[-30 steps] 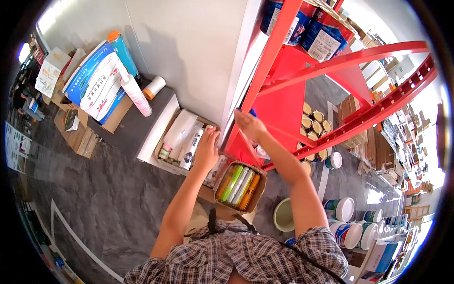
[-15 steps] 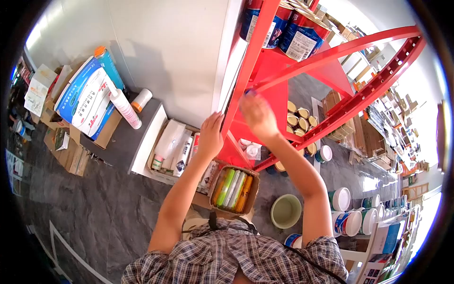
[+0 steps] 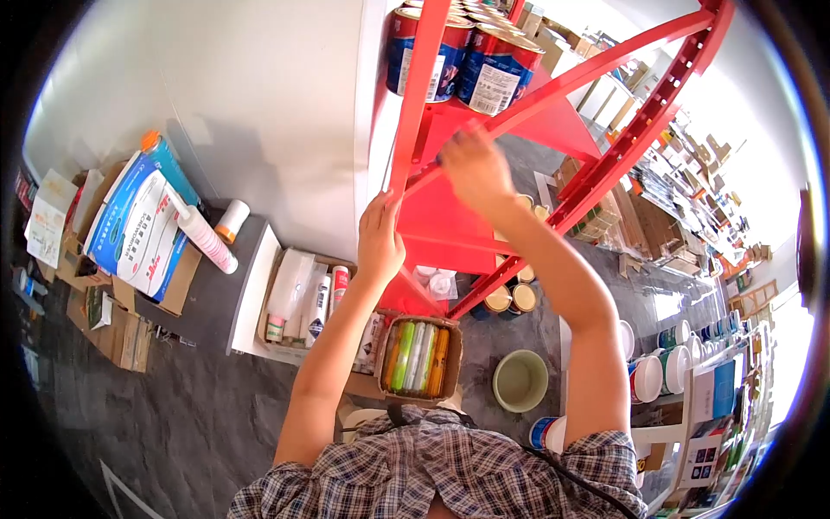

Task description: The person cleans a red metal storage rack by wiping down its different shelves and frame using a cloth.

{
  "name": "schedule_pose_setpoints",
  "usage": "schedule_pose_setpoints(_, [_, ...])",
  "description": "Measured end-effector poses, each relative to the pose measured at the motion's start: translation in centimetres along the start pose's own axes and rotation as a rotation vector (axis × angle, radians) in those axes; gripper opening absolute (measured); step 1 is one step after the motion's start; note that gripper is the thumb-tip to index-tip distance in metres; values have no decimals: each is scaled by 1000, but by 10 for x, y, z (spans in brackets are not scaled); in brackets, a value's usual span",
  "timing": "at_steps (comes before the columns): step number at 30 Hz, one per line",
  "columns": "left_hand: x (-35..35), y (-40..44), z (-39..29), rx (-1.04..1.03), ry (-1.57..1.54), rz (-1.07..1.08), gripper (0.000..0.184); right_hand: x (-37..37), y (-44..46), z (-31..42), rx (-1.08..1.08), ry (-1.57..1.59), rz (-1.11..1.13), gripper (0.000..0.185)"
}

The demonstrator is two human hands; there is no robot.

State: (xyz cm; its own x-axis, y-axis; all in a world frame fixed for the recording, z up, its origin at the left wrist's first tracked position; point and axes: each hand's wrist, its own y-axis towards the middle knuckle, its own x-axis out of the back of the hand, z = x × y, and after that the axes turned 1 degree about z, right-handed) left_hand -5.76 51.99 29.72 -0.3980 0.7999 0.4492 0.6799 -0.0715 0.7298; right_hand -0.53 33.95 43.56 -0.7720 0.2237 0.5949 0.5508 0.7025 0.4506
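Observation:
My left hand [image 3: 380, 240] rests against the lower part of a red shelf upright [image 3: 418, 78], its fingers pointing up along the metal. To its right, my right hand [image 3: 475, 166] is raised in front of the red shelf frame, near a slanting brace [image 3: 605, 60]. Motion blurs its fingers, and a small dark blue thing shows at their edge, too small to name. Red and blue paint cans [image 3: 497, 73] stand on the shelf just above my right hand.
Below my hands sits a carton of coloured tubes [image 3: 418, 356]. Left of it are a box of cartridges [image 3: 303, 298] and a dark cabinet top [image 3: 203, 281] with a pink-white cartridge [image 3: 207, 238]. A pale green bucket [image 3: 520, 381] and white-lidded pails [image 3: 647, 379] stand on the right.
The view has shifted, so the shelf and cans sit further left and lower. My left hand has come up against the upright. My right hand has moved upward along the frame.

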Motion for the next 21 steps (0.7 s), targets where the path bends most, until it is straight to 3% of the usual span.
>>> schedule_pose_setpoints(1, [0, 4, -4, -25, 23, -17, 61, 15, 1, -23, -91, 10, 43, 15])
schedule_pose_setpoints(3, [0, 13, -11, -55, 44, -34, 62, 29, -4, -68, -184, -141, -246, 19])
schedule_pose_setpoints(6, [-3, 27, -19, -80, 188, -11, 65, 47, 1, -78, -343, -70, -315, 21])
schedule_pose_setpoints(7, [-3, 34, -20, -109, 263, -3, 64, 34, 4, -68, -360, -121, -215, 21])
schedule_pose_setpoints(9, [-5, 43, -23, -151, 330, -3, 63, 12, 3, -23, -379, 180, 248, 23])
schedule_pose_setpoints(11, [-11, 54, -27, -256, 372, 12, 66, -21, -14, 10, 68, 41, -57, 26])
schedule_pose_setpoints(14, [-21, 68, -39, -326, 294, 19, 65, 6, -13, -19, 87, 95, -134, 29])
schedule_pose_setpoints(17, [-31, 73, -40, -335, 339, -54, 64, 45, -3, -97, -147, -5, 35, 20])
schedule_pose_setpoints(18, [-31, 75, -41, -311, 353, -62, 62, 76, 2, -122, -317, 5, 76, 15])
schedule_pose_setpoints(20, [-30, 78, -41, -288, 362, -75, 64, 95, 6, -179, -593, -146, -27, 16])
schedule_pose_setpoints(21, [-29, 79, -42, -272, 361, -65, 64, 111, 4, -209, -546, -137, -57, 18])
